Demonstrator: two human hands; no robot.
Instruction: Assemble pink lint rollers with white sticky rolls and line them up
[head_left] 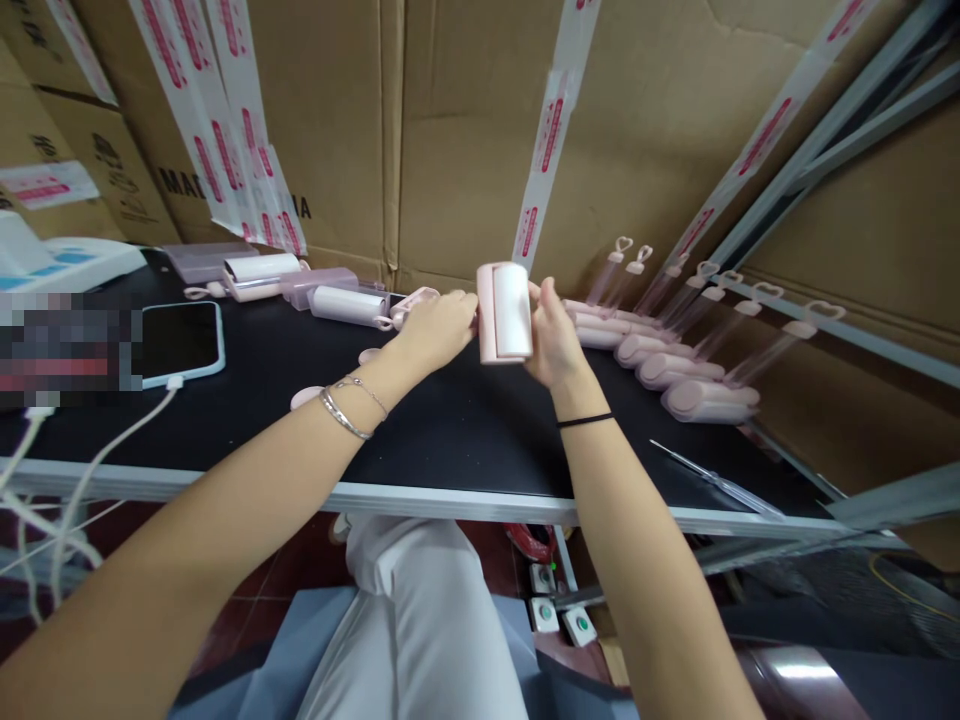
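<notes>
A pink lint roller with a white paper roll (pixel 512 310) is held up over the black table, between my two hands. My left hand (pixel 442 325) is closed, its fingertips pinching at the roller's left side. On the right, my right hand (pixel 555 335) grips the other side, thumb up and fingers partly hidden behind the roller. Just behind my left hand lies a pink handle piece (pixel 412 302). Small pink round parts (pixel 306 398) lie by my left wrist, partly covered by the arm.
Several pink rollers with heart-shaped handles (pixel 712 400) stand in a row at right. A screwdriver (pixel 720 480) lies near the front edge. At left are another white roll (pixel 349 305), clear purple covers (pixel 319 285) and a phone (pixel 182 343) with a cable. Cardboard (pixel 465 150) walls the back.
</notes>
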